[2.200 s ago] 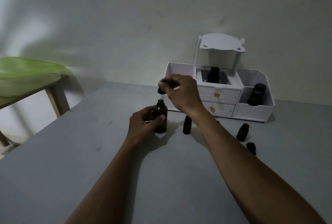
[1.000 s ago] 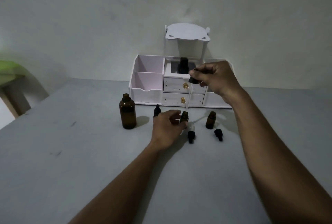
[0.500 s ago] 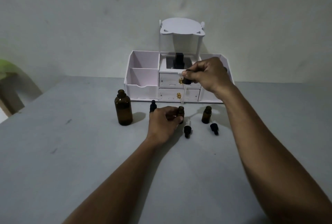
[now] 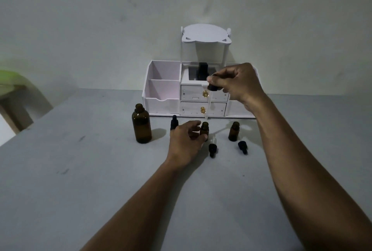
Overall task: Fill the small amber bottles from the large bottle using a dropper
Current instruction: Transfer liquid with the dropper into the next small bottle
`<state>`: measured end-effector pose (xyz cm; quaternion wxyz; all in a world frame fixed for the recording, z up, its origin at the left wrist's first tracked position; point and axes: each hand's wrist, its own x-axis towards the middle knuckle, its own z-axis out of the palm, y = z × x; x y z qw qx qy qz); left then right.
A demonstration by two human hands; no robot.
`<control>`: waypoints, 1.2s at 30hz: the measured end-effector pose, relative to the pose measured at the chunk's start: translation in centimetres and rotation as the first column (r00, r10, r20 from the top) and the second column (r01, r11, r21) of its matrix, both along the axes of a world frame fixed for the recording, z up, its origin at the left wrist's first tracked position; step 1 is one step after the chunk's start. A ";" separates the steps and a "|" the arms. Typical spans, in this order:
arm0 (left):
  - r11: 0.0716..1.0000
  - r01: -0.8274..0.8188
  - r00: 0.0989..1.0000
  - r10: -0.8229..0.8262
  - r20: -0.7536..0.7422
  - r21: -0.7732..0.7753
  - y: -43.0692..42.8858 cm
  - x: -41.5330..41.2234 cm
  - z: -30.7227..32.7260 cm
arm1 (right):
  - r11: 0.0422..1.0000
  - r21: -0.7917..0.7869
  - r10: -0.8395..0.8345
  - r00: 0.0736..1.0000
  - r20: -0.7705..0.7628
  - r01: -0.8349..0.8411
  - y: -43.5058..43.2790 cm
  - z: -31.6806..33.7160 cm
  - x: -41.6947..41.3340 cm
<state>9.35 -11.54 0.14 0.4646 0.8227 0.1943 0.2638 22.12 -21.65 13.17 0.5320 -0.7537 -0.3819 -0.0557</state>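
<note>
The large amber bottle [image 4: 141, 125] stands uncapped at the left on the grey table [image 4: 100, 180]. My left hand [image 4: 186, 142] grips a small open amber bottle [image 4: 204, 129] standing on the table. My right hand [image 4: 235, 84] pinches the black bulb of a glass dropper [image 4: 209, 100]; the dropper's tip hangs just above that bottle's mouth. A second small open amber bottle [image 4: 234, 131] stands to the right. A small capped bottle [image 4: 174, 122] shows behind my left hand. Two black dropper caps [image 4: 212, 149] [image 4: 242, 146] lie in front.
A white desktop organiser [image 4: 163, 93] with two small drawers, side bins and a top shelf stands against the wall behind the bottles, with a dark bottle [image 4: 202, 71] in its middle slot. A wooden side table [image 4: 14, 101] with a green item is at far left.
My right hand carried the dropper from the large bottle to above the small bottle. My left hand left the large bottle and took the small one. The view has shifted.
</note>
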 end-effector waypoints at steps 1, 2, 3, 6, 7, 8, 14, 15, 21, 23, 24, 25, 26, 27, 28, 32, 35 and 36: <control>1.000 -0.006 1.000 0.006 -0.016 -0.012 -0.2 -0.2 0.1 | 1.000 0.020 -0.012 1.000 0.003 0.012 -0.1 0.3 0.0; 1.000 -0.008 1.000 0.007 -0.027 -0.022 -0.3 -0.6 0.3 | 0.999 0.045 -0.025 1.000 0.003 0.024 -0.1 0.6 0.0; 1.000 -0.003 0.999 0.003 -0.035 -0.021 -0.5 -1.1 0.6 | 0.997 0.071 -0.036 0.999 0.003 0.036 -0.2 0.8 -0.1; 0.992 0.041 0.999 -0.040 -0.010 0.116 -0.1 -3.1 1.7 | 0.987 0.154 -0.047 0.999 0.013 0.045 -0.3 1.7 -0.8; 0.986 0.036 0.999 -0.042 0.034 0.163 0.2 -3.9 2.2 | 0.981 0.188 -0.038 0.999 0.012 0.035 -0.2 2.0 -1.2; 0.981 0.012 0.995 -0.032 0.098 0.192 0.6 -4.8 2.8 | 0.974 0.225 -0.024 1.000 0.008 0.022 0.0 2.2 -1.8; 0.951 -0.301 0.855 0.238 0.461 0.067 5.9 -8.7 5.2 | 0.921 0.380 0.110 0.993 -0.045 -0.085 2.9 2.8 -5.3; 0.937 -0.348 0.830 0.291 0.477 0.034 7.1 -9.0 5.1 | 0.917 0.387 0.129 0.990 -0.051 -0.100 3.5 2.9 -5.8; 0.958 -0.254 0.916 0.283 0.284 -0.136 11.6 -9.9 2.4 | 0.908 0.368 0.228 0.973 -0.038 -0.199 7.7 2.2 -7.9; 0.974 -0.144 0.963 0.179 0.202 -0.176 11.8 -9.6 1.4 | 0.921 0.323 0.237 0.971 -0.021 -0.218 8.8 1.5 -8.4; 0.974 -0.103 0.974 0.141 0.179 -0.204 11.7 -9.5 1.0 | 0.930 0.295 0.234 0.972 -0.014 -0.219 9.2 1.1 -8.5; 0.970 -0.077 0.979 0.117 0.167 -0.229 11.6 -9.4 0.8 | 0.939 0.267 0.228 0.974 -0.006 -0.218 9.5 0.8 -8.5; 0.966 -0.062 0.981 0.106 0.163 -0.250 11.5 -9.4 0.7 | 0.945 0.245 0.224 0.975 0.000 -0.217 9.8 0.5 -8.5; 0.963 -0.058 0.981 0.104 0.164 -0.262 11.6 -9.3 0.7 | 0.948 0.232 0.223 0.975 0.004 -0.218 10.0 0.3 -8.4; 0.962 -0.057 0.981 0.105 0.166 -0.267 11.8 -9.3 0.6 | 0.948 0.227 0.227 0.974 0.003 -0.222 10.1 0.1 -8.4; 0.957 -0.074 0.980 0.121 0.155 -0.280 12.2 -9.2 0.6 | 0.941 0.222 0.256 0.966 0.018 -0.254 10.5 0.2 -8.4; 0.952 -0.083 0.980 0.131 0.147 -0.294 12.2 -9.1 0.6 | 0.944 0.129 0.296 0.952 0.079 -0.304 11.3 0.4 -8.7; 0.951 -0.083 0.980 0.132 0.149 -0.297 12.2 -9.1 0.5 | 0.943 0.087 0.314 0.946 0.081 -0.320 11.7 0.3 -8.9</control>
